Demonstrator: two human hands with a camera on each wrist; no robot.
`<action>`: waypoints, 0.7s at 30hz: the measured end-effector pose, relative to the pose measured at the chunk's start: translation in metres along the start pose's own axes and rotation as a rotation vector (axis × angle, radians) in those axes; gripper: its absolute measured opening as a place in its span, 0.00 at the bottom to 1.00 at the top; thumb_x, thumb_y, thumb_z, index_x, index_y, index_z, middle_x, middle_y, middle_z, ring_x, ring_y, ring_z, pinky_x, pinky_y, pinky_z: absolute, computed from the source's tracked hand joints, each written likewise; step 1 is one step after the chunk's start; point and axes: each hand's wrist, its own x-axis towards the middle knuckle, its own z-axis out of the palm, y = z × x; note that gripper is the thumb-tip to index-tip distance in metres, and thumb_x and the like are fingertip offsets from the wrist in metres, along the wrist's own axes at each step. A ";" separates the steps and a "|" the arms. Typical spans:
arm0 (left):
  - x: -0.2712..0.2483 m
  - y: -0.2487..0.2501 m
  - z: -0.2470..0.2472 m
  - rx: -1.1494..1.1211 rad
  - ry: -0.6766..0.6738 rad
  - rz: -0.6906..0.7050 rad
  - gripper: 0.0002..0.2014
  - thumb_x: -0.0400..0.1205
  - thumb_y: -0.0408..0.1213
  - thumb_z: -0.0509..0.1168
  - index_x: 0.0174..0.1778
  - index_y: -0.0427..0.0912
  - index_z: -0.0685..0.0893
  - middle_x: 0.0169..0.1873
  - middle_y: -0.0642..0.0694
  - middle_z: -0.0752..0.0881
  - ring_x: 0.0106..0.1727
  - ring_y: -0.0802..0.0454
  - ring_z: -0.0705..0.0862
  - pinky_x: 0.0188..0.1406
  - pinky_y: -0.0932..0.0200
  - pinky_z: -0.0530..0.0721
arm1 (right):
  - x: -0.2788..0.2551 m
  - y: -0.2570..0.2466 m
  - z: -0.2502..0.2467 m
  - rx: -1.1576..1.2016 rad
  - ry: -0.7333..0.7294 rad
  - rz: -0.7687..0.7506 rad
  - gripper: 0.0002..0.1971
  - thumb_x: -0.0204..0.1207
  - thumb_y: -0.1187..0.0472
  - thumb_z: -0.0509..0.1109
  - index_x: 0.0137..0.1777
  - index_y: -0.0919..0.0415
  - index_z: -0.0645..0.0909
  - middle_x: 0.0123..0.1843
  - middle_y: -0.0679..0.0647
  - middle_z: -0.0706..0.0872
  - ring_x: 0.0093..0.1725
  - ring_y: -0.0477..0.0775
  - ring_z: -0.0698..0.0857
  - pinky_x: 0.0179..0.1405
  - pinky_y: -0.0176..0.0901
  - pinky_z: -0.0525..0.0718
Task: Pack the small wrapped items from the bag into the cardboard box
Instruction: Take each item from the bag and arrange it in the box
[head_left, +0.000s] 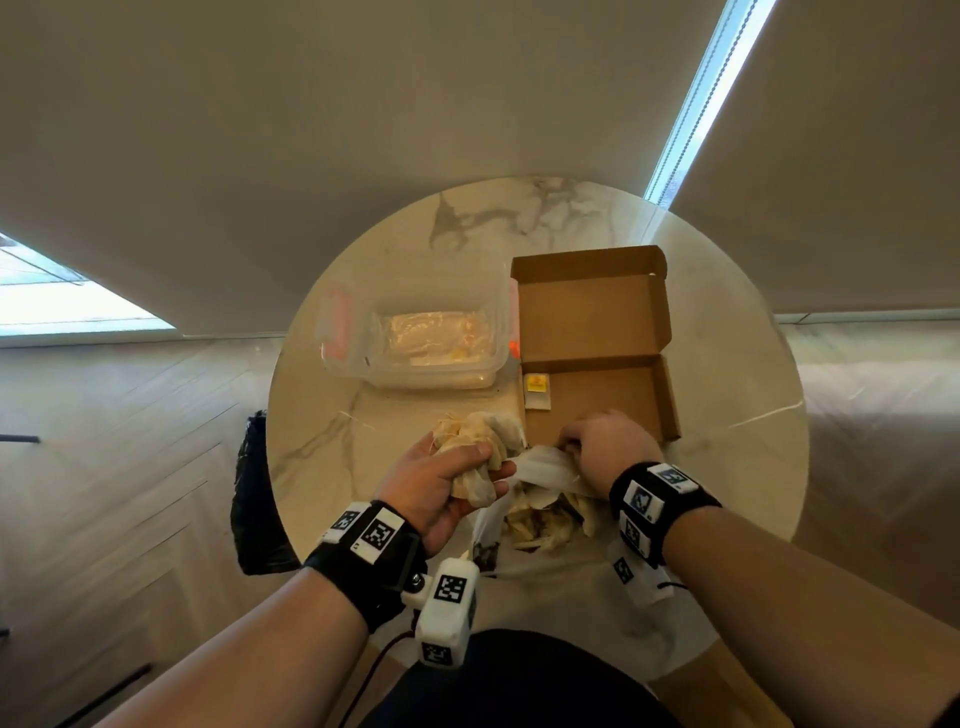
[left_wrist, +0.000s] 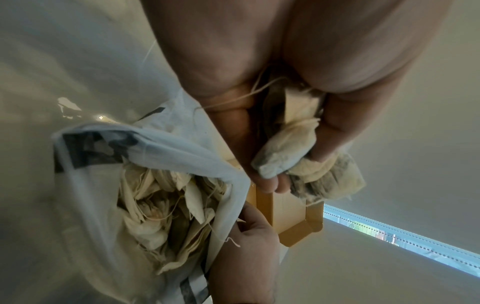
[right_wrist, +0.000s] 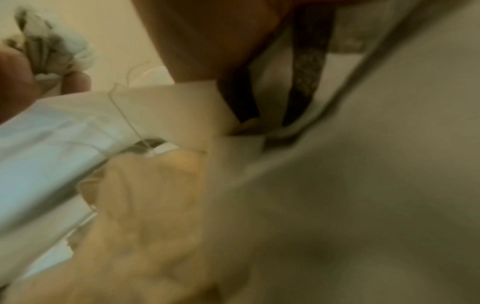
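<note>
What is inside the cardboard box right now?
The box shows one small packet with a yellow label in its far left corner, otherwise bare floor. The right hand covers the near edge, so anything beneath is hidden.

My right-wrist view is blurred throughout; in the head view my right hand (head_left: 608, 447) hides its fingertips and the cardboard box (head_left: 597, 400) front wall.

No legible text, square black-and-white coded markers on the wrist bands (head_left: 377, 535), dark print on the white bag (left_wrist: 96, 148) unreadable, orange label on the small packet (head_left: 537, 385) in the cardboard box (head_left: 602, 400) too small to read
</note>
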 end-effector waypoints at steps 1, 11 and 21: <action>0.001 -0.001 0.002 0.004 -0.010 0.001 0.16 0.85 0.22 0.68 0.69 0.34 0.82 0.49 0.33 0.94 0.49 0.37 0.95 0.41 0.47 0.95 | -0.005 -0.001 -0.003 0.018 0.027 -0.001 0.14 0.91 0.53 0.60 0.67 0.44 0.85 0.65 0.49 0.86 0.66 0.56 0.79 0.67 0.52 0.81; 0.003 0.004 0.027 -0.005 -0.114 0.063 0.18 0.84 0.20 0.67 0.69 0.33 0.82 0.58 0.32 0.92 0.53 0.40 0.94 0.49 0.43 0.93 | -0.068 -0.032 -0.071 0.854 0.234 -0.235 0.10 0.74 0.48 0.83 0.48 0.46 0.85 0.42 0.43 0.90 0.40 0.43 0.87 0.43 0.35 0.89; 0.006 0.007 0.022 -0.236 -0.080 0.120 0.20 0.83 0.19 0.66 0.72 0.33 0.82 0.58 0.30 0.92 0.54 0.35 0.94 0.49 0.41 0.95 | -0.065 -0.037 -0.068 1.497 0.113 -0.040 0.04 0.85 0.66 0.72 0.48 0.63 0.86 0.40 0.53 0.89 0.41 0.52 0.89 0.44 0.51 0.94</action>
